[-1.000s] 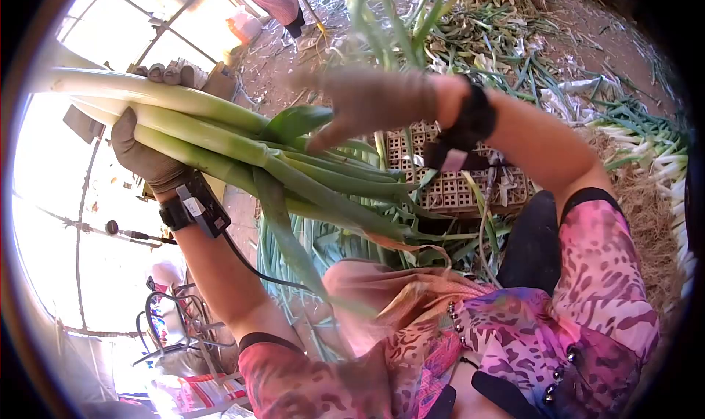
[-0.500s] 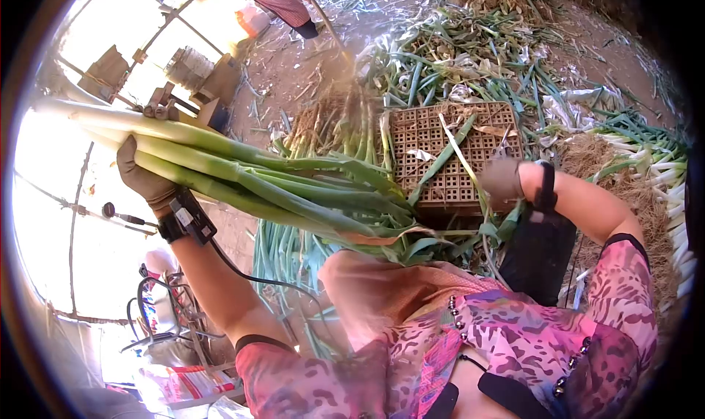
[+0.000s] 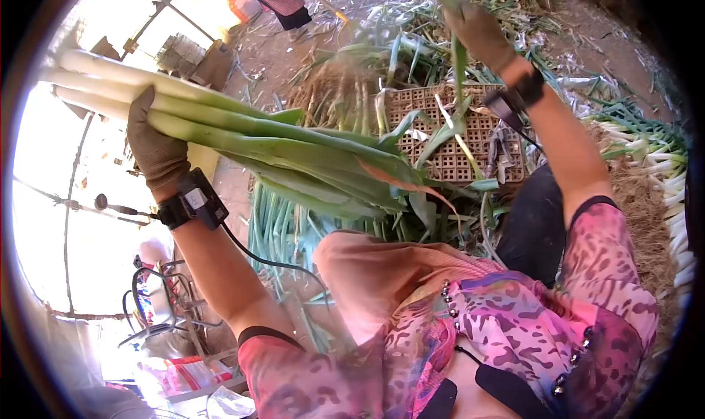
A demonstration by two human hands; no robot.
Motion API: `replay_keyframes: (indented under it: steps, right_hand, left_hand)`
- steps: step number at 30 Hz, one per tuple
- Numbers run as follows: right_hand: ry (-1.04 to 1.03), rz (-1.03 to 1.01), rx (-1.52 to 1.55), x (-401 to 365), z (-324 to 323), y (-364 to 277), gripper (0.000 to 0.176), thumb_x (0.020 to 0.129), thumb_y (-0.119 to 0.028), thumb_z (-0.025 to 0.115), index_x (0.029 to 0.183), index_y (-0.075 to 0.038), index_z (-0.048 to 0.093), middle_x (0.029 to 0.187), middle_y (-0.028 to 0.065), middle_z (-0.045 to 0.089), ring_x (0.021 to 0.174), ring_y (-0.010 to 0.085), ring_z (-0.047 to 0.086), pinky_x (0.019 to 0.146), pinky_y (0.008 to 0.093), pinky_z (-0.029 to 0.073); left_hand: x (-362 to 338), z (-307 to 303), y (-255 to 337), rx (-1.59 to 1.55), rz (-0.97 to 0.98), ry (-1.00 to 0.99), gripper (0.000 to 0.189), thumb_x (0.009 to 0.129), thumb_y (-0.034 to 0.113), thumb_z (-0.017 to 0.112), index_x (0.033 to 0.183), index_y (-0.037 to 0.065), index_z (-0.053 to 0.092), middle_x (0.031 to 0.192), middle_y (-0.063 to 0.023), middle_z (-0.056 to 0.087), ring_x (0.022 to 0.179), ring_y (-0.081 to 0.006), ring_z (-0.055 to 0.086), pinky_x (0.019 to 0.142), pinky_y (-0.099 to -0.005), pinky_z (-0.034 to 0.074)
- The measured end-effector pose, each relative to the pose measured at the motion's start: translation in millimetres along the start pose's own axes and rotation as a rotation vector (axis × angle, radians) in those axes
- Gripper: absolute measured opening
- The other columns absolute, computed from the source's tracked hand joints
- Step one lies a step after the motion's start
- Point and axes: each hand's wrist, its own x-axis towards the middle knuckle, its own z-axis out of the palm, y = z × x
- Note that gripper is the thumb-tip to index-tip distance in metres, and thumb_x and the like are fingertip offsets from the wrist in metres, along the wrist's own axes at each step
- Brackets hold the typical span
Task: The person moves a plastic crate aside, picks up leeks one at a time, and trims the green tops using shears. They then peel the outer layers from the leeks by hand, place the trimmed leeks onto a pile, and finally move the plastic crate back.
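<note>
In a brown glove, my left hand is wrapped round a bunch of thick leeks. Their white ends point to the upper left and the green leaves spread over my knee. My right hand, also gloved, is raised beyond a plastic crate. Its fingers are closed on a long green leek leaf, which hangs down toward the crate. On the crate's lattice surface lie loose leaves and a dark grey crumpled scrap.
Leeks with roots lie just left of the crate. Another pile of leeks is beside my knee, and a row lies at far right. Leaf waste covers the ground behind. Another person's leg and a pole stand at the top.
My right hand has moved up and away from the crate's near right corner, lifting a leaf. My left hand still grips the leeks, which have tilted and turned slightly.
</note>
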Motion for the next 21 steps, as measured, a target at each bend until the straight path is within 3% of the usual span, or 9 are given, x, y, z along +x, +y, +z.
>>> replay_keyframes:
  steps: [1,2,3,4,5,10,15,19,21]
  right_hand:
    - [-0.096,-0.13,0.027,-14,8,19,0.04,0.106,-0.038,0.042,0.103,-0.004,0.063,0.069,0.0041,0.06,0.06,0.017,0.062,0.055,0.0324,0.054]
    - [-0.636,0.011,-0.163,-32,-7,-9,0.036,0.103,-0.036,0.051,0.108,-0.003,0.065,0.079,0.0092,0.064,0.066,0.0177,0.064,0.064,0.0334,0.055]
    - [-0.864,0.062,-0.255,-57,-9,-37,0.039,0.096,-0.034,0.063,0.116,-0.001,0.065,0.091,0.0159,0.068,0.081,0.0239,0.067,0.076,0.0359,0.056]
    - [-0.84,-0.297,-0.235,-81,8,-27,0.049,0.088,-0.034,0.072,0.123,-0.001,0.063,0.1,0.0206,0.069,0.094,0.0315,0.067,0.087,0.0408,0.053]
    - [-0.654,-0.448,-0.114,-105,7,-51,0.054,0.086,-0.036,0.073,0.124,0.0,0.061,0.104,0.0227,0.068,0.104,0.0372,0.063,0.093,0.0449,0.05]
    - [-0.56,-0.358,-0.439,-125,63,-78,0.03,0.09,-0.028,0.065,0.105,-0.002,0.065,0.089,0.0168,0.069,0.076,0.0344,0.07,0.074,0.0419,0.057]
    - [-0.746,-0.135,-0.651,-136,43,2,0.021,0.098,-0.025,0.055,0.1,-0.007,0.066,0.084,0.0118,0.069,0.069,0.023,0.07,0.061,0.037,0.056]
    - [-0.402,-0.337,-0.134,-148,51,-15,0.021,0.096,-0.028,0.055,0.105,-0.012,0.067,0.075,0.0098,0.067,0.059,0.0251,0.066,0.05,0.0385,0.051]
    - [-0.431,-0.504,-0.036,-150,54,-53,0.019,0.087,-0.023,0.057,0.1,-0.015,0.068,0.071,0.0111,0.065,0.062,0.033,0.065,0.057,0.0444,0.053]
  left_hand:
    - [1,-6,-11,-0.003,-0.033,0.0,0.026,0.099,0.006,0.053,0.122,-0.003,0.06,0.109,-0.0137,0.067,0.099,-0.0209,0.065,0.088,-0.0331,0.055]
    - [0,-7,-18,-0.005,-0.069,-0.003,0.028,0.096,0.001,0.055,0.124,-0.002,0.059,0.111,-0.0149,0.067,0.102,-0.0215,0.065,0.089,-0.0337,0.055]
    - [-2,-3,-18,0.081,-0.003,-0.003,0.029,0.096,0.001,0.055,0.125,-0.003,0.058,0.112,-0.0152,0.066,0.103,-0.0218,0.064,0.091,-0.0334,0.054]
    - [-3,4,-15,0.17,0.064,-0.005,0.03,0.096,0.0,0.054,0.125,-0.004,0.057,0.112,-0.0155,0.066,0.105,-0.0222,0.063,0.093,-0.033,0.053]
    - [-3,12,-12,0.258,0.134,-0.012,0.03,0.096,0.0,0.054,0.126,-0.005,0.057,0.113,-0.0158,0.065,0.107,-0.0226,0.062,0.094,-0.0327,0.053]
    - [8,53,18,0.012,-0.023,0.02,0.035,0.096,0.006,0.052,0.128,-0.006,0.055,0.117,-0.0174,0.065,0.106,-0.0237,0.063,0.095,-0.0331,0.05]
    - [28,28,3,-0.466,-0.383,0.183,0.036,0.097,0.024,0.059,0.114,-0.007,0.063,0.102,-0.0127,0.065,0.093,-0.022,0.064,0.085,-0.0318,0.051]
    - [12,42,30,-0.56,-0.459,0.11,0.038,0.098,0.018,0.056,0.129,-0.004,0.057,0.115,-0.0141,0.064,0.104,-0.023,0.063,0.092,-0.0335,0.051]
    - [2,63,20,-0.598,-0.615,0.031,0.041,0.099,0.018,0.053,0.133,-0.005,0.054,0.119,-0.013,0.065,0.106,-0.0224,0.063,0.091,-0.0336,0.052]
